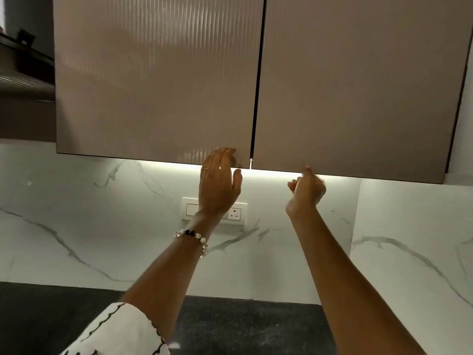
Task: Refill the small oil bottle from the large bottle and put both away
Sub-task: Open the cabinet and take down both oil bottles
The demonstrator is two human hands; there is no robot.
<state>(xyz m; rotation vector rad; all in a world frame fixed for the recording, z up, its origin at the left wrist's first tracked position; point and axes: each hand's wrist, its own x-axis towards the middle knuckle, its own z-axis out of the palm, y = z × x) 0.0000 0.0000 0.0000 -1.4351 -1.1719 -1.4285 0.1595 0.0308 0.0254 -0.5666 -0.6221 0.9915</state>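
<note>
No oil bottle shows in this view. Both arms reach up to a wall cabinet with two beige ribbed doors, both shut. My left hand (220, 179) lies flat with spread fingers on the lower right corner of the left door (153, 80). My right hand (307, 187) is loosely curled just under the bottom edge of the right door (358, 85), its fingertips touching that edge. Neither hand holds anything. A bead bracelet circles my left wrist.
A lit strip glows under the cabinet. Behind the hands is a white marble backsplash (76, 221) with a switch and socket plate (236, 213). A dark speckled countertop (230, 326) runs along the bottom. A range hood (23, 73) sits at the upper left.
</note>
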